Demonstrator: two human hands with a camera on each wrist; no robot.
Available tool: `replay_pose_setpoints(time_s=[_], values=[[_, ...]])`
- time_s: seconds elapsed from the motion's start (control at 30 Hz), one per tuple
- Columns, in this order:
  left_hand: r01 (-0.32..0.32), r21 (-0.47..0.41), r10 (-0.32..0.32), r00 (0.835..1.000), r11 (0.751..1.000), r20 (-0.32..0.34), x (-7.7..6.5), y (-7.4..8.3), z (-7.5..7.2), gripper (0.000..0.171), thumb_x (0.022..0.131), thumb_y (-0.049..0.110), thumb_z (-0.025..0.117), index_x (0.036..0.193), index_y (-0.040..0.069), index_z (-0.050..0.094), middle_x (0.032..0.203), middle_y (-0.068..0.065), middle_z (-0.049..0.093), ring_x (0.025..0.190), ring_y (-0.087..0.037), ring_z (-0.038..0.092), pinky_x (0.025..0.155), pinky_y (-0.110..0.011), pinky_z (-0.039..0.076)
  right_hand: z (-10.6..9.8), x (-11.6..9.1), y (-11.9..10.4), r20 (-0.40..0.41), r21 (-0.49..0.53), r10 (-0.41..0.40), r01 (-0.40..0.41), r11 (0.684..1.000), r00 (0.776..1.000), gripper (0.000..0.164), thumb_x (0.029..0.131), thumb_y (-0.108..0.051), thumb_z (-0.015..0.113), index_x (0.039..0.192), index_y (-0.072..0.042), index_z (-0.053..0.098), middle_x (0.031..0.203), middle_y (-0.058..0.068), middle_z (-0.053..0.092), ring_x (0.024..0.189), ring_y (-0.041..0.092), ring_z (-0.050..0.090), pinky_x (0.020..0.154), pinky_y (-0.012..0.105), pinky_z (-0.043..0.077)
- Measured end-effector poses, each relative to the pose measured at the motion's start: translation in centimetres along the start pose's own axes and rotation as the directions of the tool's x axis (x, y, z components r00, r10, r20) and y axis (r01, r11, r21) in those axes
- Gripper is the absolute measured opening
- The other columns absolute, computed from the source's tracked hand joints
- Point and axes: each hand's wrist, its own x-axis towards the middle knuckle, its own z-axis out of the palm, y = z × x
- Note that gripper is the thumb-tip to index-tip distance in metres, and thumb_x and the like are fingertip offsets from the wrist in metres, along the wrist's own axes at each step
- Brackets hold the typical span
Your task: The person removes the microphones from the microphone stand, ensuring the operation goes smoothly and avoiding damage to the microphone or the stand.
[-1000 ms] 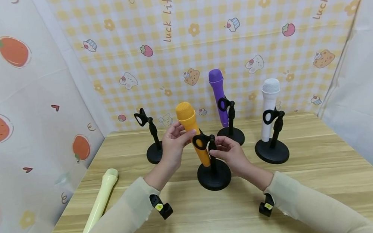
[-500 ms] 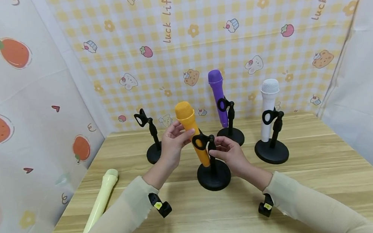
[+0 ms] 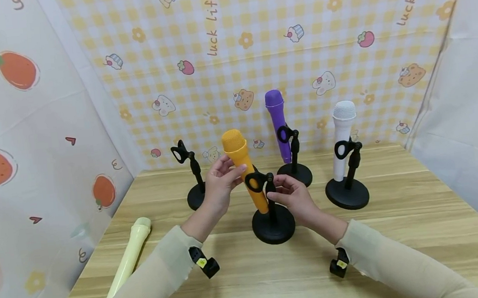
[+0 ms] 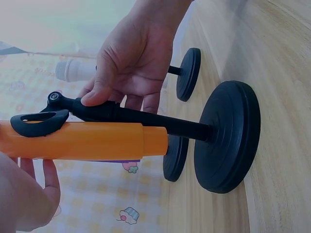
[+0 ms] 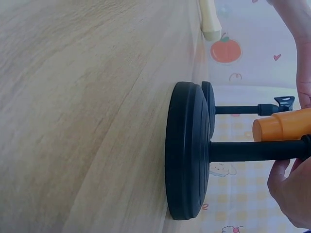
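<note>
An orange microphone (image 3: 239, 154) leans in the ring clip of a black microphone stand (image 3: 274, 232) at the middle of the table. My left hand (image 3: 220, 182) holds the microphone below its mesh head, thumb on the near side and fingers behind. From the right, my right hand (image 3: 294, 195) pinches the stand's upright post just under the clip. The left wrist view shows the right thumb on the post (image 4: 160, 120) and the orange body (image 4: 97, 141) passing through the clip. In the right wrist view, the round base (image 5: 187, 150) rests on the wood.
A purple microphone (image 3: 276, 112) and a white microphone (image 3: 343, 132) sit in stands behind and to the right. A stand with a bare clip (image 3: 195, 172) is at the back left. A pale yellow microphone (image 3: 130, 258) lies at the left edge, beside my left sleeve.
Both hands keep their holds on the orange microphone and its stand. The head view has shifted slightly; the things on the table stay in place.
</note>
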Motion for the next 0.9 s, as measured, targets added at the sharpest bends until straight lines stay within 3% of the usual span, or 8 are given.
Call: replay_pose_setpoints(time_s=[0.9], values=[[-0.029, -0.049, 0.031, 0.998, 0.998, 0.047, 0.23, 0.04, -0.46, 0.035, 0.088, 0.000, 0.069, 0.121, 0.006, 0.060, 0.109, -0.004, 0.065, 0.097, -0.019, 0.063, 0.080, -0.031, 0.054, 0.27, 0.05, 0.17, -0.045, -0.018, 0.012, -0.013, 1.000, 0.999, 0.030, 0.085, 0.008, 0.070, 0.111, -0.005, 0.062, 0.105, 0.010, 0.056, 0.094, 0.024, 0.056, 0.085, 0.031, 0.054]])
